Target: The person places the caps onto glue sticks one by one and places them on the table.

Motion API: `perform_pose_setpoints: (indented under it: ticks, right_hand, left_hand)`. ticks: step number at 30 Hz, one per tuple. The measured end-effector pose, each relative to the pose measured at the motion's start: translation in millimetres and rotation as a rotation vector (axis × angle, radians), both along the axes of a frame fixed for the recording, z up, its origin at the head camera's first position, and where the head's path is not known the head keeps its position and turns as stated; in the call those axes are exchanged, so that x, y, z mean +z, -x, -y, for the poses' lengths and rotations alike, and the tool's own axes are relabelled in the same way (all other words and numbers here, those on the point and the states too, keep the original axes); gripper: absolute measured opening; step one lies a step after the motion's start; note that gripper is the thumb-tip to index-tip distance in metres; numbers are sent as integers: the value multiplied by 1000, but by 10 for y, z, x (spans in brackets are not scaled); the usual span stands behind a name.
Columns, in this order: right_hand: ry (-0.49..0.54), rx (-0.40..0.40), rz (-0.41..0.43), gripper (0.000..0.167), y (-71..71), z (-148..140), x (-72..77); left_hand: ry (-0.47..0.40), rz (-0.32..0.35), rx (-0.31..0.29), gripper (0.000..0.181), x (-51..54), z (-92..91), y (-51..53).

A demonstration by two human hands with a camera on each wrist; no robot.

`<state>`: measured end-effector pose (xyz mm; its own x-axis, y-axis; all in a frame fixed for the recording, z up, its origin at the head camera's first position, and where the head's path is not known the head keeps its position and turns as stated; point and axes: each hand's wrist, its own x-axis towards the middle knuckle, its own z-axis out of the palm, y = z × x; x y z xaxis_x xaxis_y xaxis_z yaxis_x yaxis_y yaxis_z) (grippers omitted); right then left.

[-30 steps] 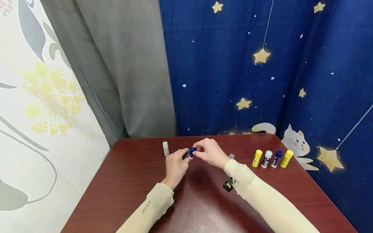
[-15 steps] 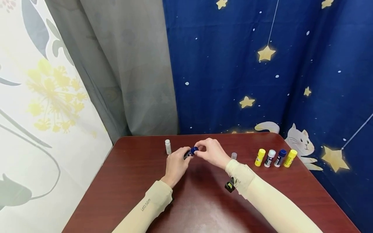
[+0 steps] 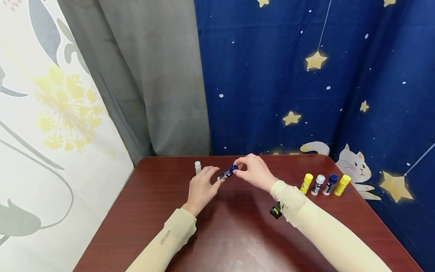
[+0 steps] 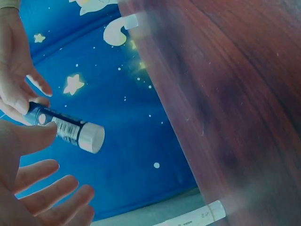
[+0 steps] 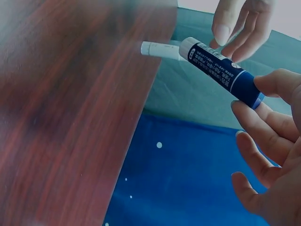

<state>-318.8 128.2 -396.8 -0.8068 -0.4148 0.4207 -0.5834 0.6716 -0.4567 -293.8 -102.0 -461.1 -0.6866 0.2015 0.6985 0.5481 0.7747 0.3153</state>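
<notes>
My right hand (image 3: 255, 172) pinches a dark blue glue stick (image 3: 227, 173) by its blue cap, between thumb and fingers. The stick is tilted above the table, its white base toward my left hand (image 3: 203, 187). In the right wrist view the printed label of the blue glue stick (image 5: 218, 70) shows. My left hand has its fingers spread beside the white base and grips nothing; in the left wrist view its thumb overlaps the blue stick (image 4: 70, 129), and I cannot tell whether they touch. Just beyond the left hand stands a slim white tube (image 3: 198, 167), partly hidden by the fingers.
At the right of the brown table (image 3: 231, 234) stands a row of sticks: a yellow one (image 3: 306, 183), a white-capped one (image 3: 318, 184), a blue-capped one (image 3: 330, 184) and another yellow one (image 3: 342, 185). A small translucent object (image 4: 131, 21) shows near the far edge.
My left hand has let go of the glue stick and opened, moving slightly left. The right hand has drawn the stick a little to the right. The head view has shifted slightly.
</notes>
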Motion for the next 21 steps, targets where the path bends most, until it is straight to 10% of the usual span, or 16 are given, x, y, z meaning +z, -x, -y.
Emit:
perform_pose_setpoints:
  ticks: [21]
  right_hand:
    - [-96,-75,-11,12,-41,-341,248]
  left_hand:
    - [-116,-69,95,29,-15,107,222]
